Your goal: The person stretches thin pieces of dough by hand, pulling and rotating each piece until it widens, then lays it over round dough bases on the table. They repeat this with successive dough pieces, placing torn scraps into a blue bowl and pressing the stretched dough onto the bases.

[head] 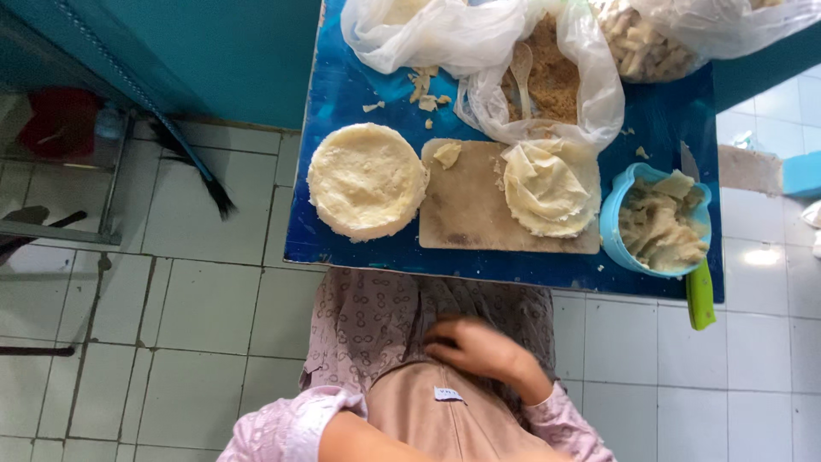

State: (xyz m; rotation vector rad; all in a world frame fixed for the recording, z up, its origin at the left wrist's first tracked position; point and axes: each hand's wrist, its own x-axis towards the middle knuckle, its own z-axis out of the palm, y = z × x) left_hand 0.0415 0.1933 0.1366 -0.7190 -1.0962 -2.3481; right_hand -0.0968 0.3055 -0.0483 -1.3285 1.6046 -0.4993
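Observation:
My right hand [479, 346] lies blurred on the patterned cloth [368, 325] over my lap, fingers curled, below the blue table [342, 94]. Only my left arm's pink sleeve [291, 428] and bare forearm show; that hand is out of frame. On the table a round stack of pale dough sheets [366, 180] sits left of a wooden board [466, 214]. A second stack of thin sheets [547, 188] rests on the board's right end. A blue bowl [611, 218] of dough scraps stands at the right.
A green-handled knife [699, 295] hangs over the table's near right corner. Plastic bags sit at the back: one white [428, 34], one with brown crumbs and a spoon [547, 81], one with pale pieces [650, 43]. A broom [192, 162] leans at the left over white floor tiles.

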